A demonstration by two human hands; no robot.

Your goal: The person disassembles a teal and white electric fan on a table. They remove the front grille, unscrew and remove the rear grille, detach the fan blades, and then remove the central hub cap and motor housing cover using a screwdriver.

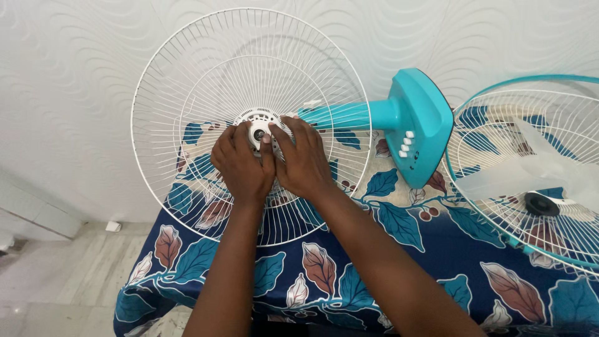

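A round white wire fan guard (187, 75) stands tilted at the middle of the view, mounted on the motor head of a teal fan (418, 118) that lies on its side. My left hand (240, 165) and my right hand (306, 159) press side by side against the white plastic hub (259, 125) at the guard's centre. Fingertips of both hands touch the hub ring around the motor shaft. Whether either hand grips a small part there is hidden by the fingers.
The fan lies on a table under a blue leaf-patterned cloth (324, 268). At the right rests a second guard with a teal rim (499, 93), holding a translucent fan blade (536, 168). A white textured wall is behind; pale floor shows at lower left.
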